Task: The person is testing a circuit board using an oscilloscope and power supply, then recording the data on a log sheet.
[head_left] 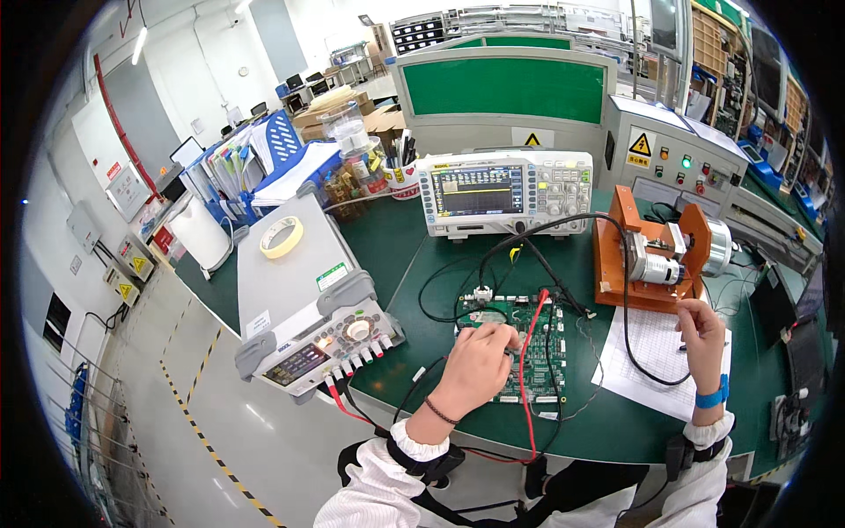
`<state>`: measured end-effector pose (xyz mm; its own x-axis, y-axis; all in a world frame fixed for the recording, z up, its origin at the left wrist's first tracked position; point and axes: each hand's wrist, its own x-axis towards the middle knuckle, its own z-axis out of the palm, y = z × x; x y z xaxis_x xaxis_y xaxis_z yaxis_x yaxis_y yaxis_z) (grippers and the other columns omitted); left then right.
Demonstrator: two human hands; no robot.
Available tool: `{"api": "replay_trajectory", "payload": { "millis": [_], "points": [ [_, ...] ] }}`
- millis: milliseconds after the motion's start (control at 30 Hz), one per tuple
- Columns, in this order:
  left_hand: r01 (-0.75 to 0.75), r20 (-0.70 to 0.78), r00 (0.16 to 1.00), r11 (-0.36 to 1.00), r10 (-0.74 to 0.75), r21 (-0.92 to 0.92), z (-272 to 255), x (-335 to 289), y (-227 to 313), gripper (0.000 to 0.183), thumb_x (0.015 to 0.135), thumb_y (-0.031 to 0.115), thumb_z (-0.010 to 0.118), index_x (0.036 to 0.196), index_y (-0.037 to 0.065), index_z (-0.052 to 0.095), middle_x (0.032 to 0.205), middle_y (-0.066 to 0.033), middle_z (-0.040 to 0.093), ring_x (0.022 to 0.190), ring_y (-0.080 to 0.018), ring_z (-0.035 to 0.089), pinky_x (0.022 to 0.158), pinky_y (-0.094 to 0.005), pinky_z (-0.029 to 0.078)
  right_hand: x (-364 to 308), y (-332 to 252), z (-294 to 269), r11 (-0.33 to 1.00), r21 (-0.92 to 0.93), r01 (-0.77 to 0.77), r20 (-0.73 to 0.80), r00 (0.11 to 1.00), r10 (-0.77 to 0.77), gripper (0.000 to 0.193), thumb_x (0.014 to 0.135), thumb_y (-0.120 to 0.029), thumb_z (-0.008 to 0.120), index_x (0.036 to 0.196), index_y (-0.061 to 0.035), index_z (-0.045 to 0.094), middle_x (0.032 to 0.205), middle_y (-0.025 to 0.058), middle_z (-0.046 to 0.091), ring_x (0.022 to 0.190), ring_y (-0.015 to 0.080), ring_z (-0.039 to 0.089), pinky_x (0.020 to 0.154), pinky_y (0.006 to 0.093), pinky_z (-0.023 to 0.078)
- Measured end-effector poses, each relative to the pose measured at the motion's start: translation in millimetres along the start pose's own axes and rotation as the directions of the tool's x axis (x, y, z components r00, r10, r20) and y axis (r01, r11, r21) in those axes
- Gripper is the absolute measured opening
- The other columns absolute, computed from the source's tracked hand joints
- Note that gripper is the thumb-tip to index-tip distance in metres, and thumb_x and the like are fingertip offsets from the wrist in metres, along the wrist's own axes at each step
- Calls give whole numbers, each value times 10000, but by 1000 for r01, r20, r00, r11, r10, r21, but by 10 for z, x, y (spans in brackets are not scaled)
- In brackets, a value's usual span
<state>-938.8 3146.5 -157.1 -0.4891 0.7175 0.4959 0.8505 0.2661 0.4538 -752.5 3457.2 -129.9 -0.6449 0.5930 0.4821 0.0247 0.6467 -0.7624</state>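
Observation:
My left hand (480, 363) lies over the upper left part of a green circuit board (544, 361), its fingers curled together. Whatever is under or between those fingers is hidden. A red test lead (526, 374) runs from the board's top edge down across it and off the front of the bench. Black cables also cross the board. On the right, my right hand (701, 339) hovers at a printed grid sheet (642, 348), thumb and fingers pinched together. A small dark tip shows beside them, but I cannot make out what it is.
An oscilloscope (510, 194) with a lit screen stands behind the board. To the left is a bench power supply (304, 308) with a tape roll (279, 254) on top. An orange bracket (609, 260) holds a motor (658, 269) at the right. A thick black cable (626, 299) loops over the sheet.

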Motion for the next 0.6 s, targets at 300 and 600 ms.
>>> {"api": "replay_trajectory", "payload": {
  "millis": [300,600],
  "points": [
    [-26,-117,993,1000,28,17,-45,-56,-41,273,725,-13,572,974,79,636,813,-1,716,934,-189,630,852,-344,415,9,14,-5,1000,23,14,-22,1000,-13,108,931,-65,587,969,2,661,735,17,614,624,61,553,504,190,395],
    [-30,-123,992,999,34,33,-29,-52,-34,246,714,-5,584,922,73,690,790,-4,714,928,-197,634,831,-346,433,15,-11,-36,1000,-5,20,-9,1000,-20,102,927,-63,599,988,-9,660,728,10,608,629,60,559,535,190,421]
  ]
}}
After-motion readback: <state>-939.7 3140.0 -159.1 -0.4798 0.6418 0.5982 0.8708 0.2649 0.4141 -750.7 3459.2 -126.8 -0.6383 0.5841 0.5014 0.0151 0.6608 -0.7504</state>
